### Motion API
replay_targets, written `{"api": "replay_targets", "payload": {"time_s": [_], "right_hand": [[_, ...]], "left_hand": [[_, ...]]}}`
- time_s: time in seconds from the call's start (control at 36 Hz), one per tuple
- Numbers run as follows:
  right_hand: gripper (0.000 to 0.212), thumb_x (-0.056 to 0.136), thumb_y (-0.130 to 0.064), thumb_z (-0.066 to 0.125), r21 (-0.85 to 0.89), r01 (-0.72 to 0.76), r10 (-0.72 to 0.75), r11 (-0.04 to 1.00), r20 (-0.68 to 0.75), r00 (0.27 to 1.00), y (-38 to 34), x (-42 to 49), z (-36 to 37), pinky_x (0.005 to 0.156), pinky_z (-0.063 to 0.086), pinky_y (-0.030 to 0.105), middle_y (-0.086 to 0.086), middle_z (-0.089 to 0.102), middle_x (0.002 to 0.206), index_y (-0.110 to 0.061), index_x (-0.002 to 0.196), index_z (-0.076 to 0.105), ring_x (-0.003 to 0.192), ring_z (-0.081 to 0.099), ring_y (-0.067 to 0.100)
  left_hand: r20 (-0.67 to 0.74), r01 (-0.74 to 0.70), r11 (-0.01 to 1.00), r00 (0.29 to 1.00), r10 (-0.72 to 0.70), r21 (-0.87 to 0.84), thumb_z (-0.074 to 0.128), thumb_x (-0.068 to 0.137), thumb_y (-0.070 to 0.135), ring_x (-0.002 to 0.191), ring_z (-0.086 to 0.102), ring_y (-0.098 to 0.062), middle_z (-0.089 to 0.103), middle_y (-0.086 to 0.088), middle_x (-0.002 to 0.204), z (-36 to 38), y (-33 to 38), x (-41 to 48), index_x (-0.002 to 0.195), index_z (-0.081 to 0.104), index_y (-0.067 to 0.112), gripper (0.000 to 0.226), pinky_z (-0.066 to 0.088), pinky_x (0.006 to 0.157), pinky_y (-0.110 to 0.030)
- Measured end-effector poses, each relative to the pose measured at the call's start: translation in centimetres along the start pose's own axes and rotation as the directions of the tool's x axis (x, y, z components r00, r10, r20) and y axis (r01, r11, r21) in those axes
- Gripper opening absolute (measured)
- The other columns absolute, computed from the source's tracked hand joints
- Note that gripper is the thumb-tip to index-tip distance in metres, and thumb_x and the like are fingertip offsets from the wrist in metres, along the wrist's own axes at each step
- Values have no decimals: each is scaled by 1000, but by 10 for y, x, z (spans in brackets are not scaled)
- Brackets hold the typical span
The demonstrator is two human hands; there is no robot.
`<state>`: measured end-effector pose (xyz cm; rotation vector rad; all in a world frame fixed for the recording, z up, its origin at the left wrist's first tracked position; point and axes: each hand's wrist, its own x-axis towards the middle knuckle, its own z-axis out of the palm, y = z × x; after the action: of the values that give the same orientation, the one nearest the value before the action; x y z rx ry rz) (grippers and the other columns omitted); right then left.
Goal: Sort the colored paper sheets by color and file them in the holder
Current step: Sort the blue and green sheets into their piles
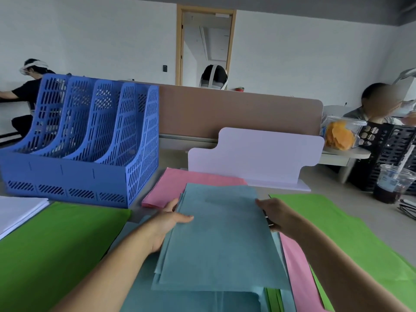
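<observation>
2 hands, left hand (167,224) and right hand (275,216), clamped on blue sheets (222,239): square edges, then slide upright into holder (85,140).

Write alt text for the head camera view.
Both hands, left hand and right hand, grip a stack of blue sheets above pink sheets and green sheets. An empty blue file holder stands behind, left.

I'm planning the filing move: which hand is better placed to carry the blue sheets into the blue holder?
Probably the left hand. It grips the blue sheets' left edge, and the blue holder stands on that same side. The right hand, on the right edge, would have to cross over.
</observation>
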<state>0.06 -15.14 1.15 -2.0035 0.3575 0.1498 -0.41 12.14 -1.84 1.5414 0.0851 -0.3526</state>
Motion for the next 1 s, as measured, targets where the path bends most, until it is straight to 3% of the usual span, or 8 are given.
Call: {"api": "replay_targets", "payload": {"time_s": [0.11, 0.19, 0.25, 0.33, 0.47, 0.58, 0.69, 1.0], "right_hand": [[33, 105, -20, 32, -194, 84, -90, 977, -22, 996, 4, -3, -7, 43, 41, 20, 6, 61, 78, -12, 85, 58, 51, 54, 19], [16, 101, -19, 44, -524, 191, -253, 830, -50, 966, 23, -10, -15, 84, 46, 32, 13, 60, 117, -13, 110, 56, 103, 55, 26], [48, 99, -33, 49, -633, 171, -204, 755, 21, 979, 36, -16, -18, 104, 36, 36, 13, 44, 144, -12, 140, 36, 129, 42, 29], [74, 96, -43, 51, -613, 173, -109, 771, 140, 984, 49, -24, -21, 118, 21, 47, 9, 20, 159, -20, 153, 10, 145, 21, 29], [74, 93, -31, 48, -629, 209, -153, 749, 144, 978, 63, -30, -34, 120, 6, 51, -3, 19, 160, -28, 154, 6, 146, 21, 22], [70, 83, -48, 60, -626, 190, -204, 756, 50, 978, 66, -34, -36, 92, 49, 38, 2, 58, 122, -23, 141, 31, 102, 60, 22], [86, 60, -70, 52, -719, 169, -226, 675, 17, 974, 62, -39, -25, 97, 44, 41, 1, 53, 115, -19, 129, 42, 104, 51, 21], [55, 76, -18, 51, -732, 35, -97, 681, -42, 994, 43, -47, 0, 110, 24, 63, 6, 51, 119, -11, 127, 32, 128, 39, 33]], "left_hand": [[-32, -208, 936, 974, 226, 283, 63, 86, -6, 135, 37, -15, 36, 5, 149, 2, -3, -3, 147, 32, 35, 79, 37, 98, -25], [-43, -249, 916, 960, 276, 315, 63, 85, -7, 136, 29, -10, 30, 7, 153, -1, -2, -1, 145, 35, 36, 79, 29, 99, -22], [-59, -266, 910, 952, 299, 318, 63, 84, -8, 128, 30, -5, 31, 8, 152, -3, -1, 0, 144, 36, 36, 79, 29, 97, -22], [-71, -273, 902, 947, 313, 333, 63, 85, -6, 130, 28, -5, 30, 9, 152, -6, -3, 3, 143, 37, 39, 79, 29, 96, -22], [-79, -276, 893, 943, 323, 356, 63, 84, -4, 124, 28, -2, 32, 8, 151, -6, -5, 4, 142, 38, 39, 77, 30, 95, -23], [-87, -272, 890, 942, 323, 366, 65, 84, -3, 132, 27, -4, 33, 8, 151, -6, -4, 3, 142, 39, 38, 76, 29, 98, -23], [-77, -268, 891, 946, 316, 368, 66, 84, -2, 140, 24, -8, 33, 8, 152, -5, -4, 1, 142, 39, 37, 76, 28, 99, -23], [-90, -257, 893, 946, 310, 369, 65, 85, -2, 142, 22, -9, 31, 7, 153, -2, -5, 0, 142, 40, 35, 72, 26, 98, -22]]}}
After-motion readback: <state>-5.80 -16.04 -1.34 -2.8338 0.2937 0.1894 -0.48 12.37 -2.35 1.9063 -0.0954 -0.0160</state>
